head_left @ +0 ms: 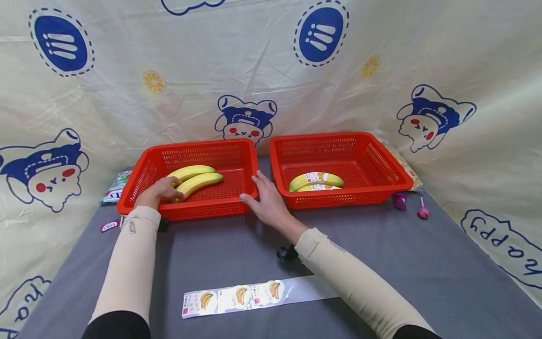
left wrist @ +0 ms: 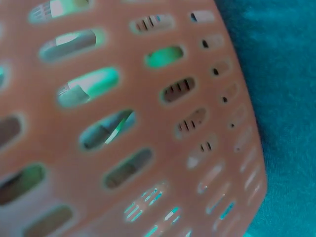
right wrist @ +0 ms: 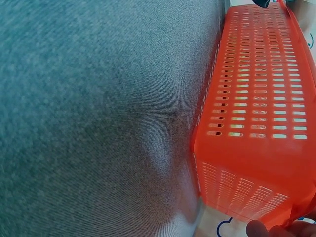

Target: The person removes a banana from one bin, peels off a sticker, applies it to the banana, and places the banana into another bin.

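My left hand (head_left: 160, 190) reaches over the front wall of the left red basket (head_left: 211, 209). Its fingers curl at the near ends of two yellow bananas (head_left: 199, 182) lying there; the fingertips are partly hidden. At that basket's front right corner, my right hand (head_left: 268, 202) spreads its thumb and fingers against the rim. In the right wrist view, fingertips (right wrist: 276, 230) show by the basket wall (right wrist: 256, 123). The left wrist view is filled by a slotted basket wall (left wrist: 148, 128), which hides the hand.
A second red basket (head_left: 330, 201) at right holds bananas with labels (head_left: 316, 179). A strip of banana stickers (head_left: 241, 296) lies on the grey table (head_left: 220, 254) near the front. Wrapped candy (head_left: 399, 201) and a lollipop (head_left: 423, 210) lie at right, a snack bag (head_left: 116, 188) at left.
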{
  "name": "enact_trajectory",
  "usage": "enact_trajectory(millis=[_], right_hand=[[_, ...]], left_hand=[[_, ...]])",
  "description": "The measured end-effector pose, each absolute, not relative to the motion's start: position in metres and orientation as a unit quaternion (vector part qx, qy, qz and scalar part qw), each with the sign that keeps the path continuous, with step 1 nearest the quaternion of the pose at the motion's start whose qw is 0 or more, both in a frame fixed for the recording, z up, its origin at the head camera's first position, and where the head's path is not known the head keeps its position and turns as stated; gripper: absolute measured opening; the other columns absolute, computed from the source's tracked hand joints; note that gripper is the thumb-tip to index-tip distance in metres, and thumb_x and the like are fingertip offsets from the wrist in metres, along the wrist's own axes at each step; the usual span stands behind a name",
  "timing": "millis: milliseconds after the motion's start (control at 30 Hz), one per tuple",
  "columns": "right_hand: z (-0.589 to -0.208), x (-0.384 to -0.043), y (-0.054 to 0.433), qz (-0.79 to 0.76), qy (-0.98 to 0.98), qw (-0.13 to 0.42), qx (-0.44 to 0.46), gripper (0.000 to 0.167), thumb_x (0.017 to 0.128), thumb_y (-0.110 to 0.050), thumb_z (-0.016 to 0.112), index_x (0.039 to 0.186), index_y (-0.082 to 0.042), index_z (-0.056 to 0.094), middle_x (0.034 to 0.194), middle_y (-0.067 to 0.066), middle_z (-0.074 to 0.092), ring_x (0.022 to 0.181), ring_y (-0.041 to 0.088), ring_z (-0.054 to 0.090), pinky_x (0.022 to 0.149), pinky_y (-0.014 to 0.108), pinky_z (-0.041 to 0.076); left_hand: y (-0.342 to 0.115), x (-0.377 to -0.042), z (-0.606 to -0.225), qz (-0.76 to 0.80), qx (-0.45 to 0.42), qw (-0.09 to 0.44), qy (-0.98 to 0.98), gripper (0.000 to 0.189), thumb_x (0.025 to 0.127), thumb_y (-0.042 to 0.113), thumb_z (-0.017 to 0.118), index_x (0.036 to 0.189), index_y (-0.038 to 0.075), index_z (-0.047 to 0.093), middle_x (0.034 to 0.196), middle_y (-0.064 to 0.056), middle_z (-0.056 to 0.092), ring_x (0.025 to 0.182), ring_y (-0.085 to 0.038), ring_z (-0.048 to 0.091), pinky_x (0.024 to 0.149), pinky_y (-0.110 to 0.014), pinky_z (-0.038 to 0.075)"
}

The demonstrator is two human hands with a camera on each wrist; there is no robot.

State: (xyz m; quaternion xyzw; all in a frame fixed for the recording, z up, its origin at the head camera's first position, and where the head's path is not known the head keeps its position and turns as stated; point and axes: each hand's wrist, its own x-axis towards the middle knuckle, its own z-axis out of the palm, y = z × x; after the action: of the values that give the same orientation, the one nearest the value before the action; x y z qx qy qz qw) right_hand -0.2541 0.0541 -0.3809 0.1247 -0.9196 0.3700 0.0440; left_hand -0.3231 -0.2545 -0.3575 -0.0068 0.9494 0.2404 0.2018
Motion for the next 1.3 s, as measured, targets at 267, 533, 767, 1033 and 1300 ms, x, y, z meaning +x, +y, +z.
enact_trajectory(millis=[267,533,767,1033,1300], right_hand=[[-0.3804,-0.2546,0.0543,0.366,-0.921,0.042,0.122,0.076,0.083,-0.047,0.064,0.147,-0.017,0.033,0.158,-0.004,0.02,0.143,0.023,0.027,0.108,0.044,0.035],[-0.3798,-0.2548,0.0548,0.363,-0.923,0.042,0.124,0.077,0.083,-0.048,0.063,0.147,-0.017,0.033,0.158,-0.004,0.02,0.143,0.023,0.027,0.109,0.045,0.034],[-0.3801,-0.2554,0.0551,0.363,-0.923,0.042,0.123,0.077,0.083,-0.048,0.063,0.147,-0.017,0.033,0.158,-0.005,0.02,0.142,0.023,0.028,0.109,0.045,0.034],[-0.3803,-0.2556,0.055,0.364,-0.923,0.042,0.122,0.076,0.083,-0.048,0.063,0.147,-0.017,0.033,0.158,-0.005,0.02,0.142,0.023,0.028,0.109,0.045,0.035],[-0.3799,-0.2569,0.0545,0.361,-0.923,0.036,0.128,0.075,0.085,-0.048,0.062,0.147,-0.017,0.032,0.159,-0.005,0.019,0.143,0.023,0.027,0.111,0.045,0.032]], left_hand=[[-0.2548,-0.3238,-0.3582,0.245,-0.014,0.215,0.945,0.067,0.087,0.021,0.063,0.143,0.003,0.029,0.138,-0.027,0.036,0.12,-0.04,0.035,0.108,-0.056,0.029],[-0.2533,-0.3226,-0.3564,0.26,-0.002,0.181,0.948,0.063,0.087,0.015,0.06,0.141,0.0,0.03,0.133,-0.028,0.039,0.115,-0.039,0.038,0.106,-0.052,0.033],[-0.2516,-0.325,-0.3567,0.298,-0.014,0.139,0.944,0.06,0.087,0.012,0.056,0.142,0.004,0.032,0.136,-0.028,0.037,0.119,-0.04,0.036,0.108,-0.054,0.029],[-0.2514,-0.3265,-0.3564,0.304,-0.024,0.118,0.945,0.061,0.09,0.018,0.059,0.143,0.003,0.034,0.14,-0.029,0.035,0.122,-0.041,0.034,0.109,-0.054,0.027],[-0.2542,-0.326,-0.3549,0.299,-0.028,0.076,0.951,0.057,0.091,0.018,0.061,0.138,-0.004,0.038,0.136,-0.031,0.039,0.118,-0.04,0.037,0.107,-0.051,0.029]])
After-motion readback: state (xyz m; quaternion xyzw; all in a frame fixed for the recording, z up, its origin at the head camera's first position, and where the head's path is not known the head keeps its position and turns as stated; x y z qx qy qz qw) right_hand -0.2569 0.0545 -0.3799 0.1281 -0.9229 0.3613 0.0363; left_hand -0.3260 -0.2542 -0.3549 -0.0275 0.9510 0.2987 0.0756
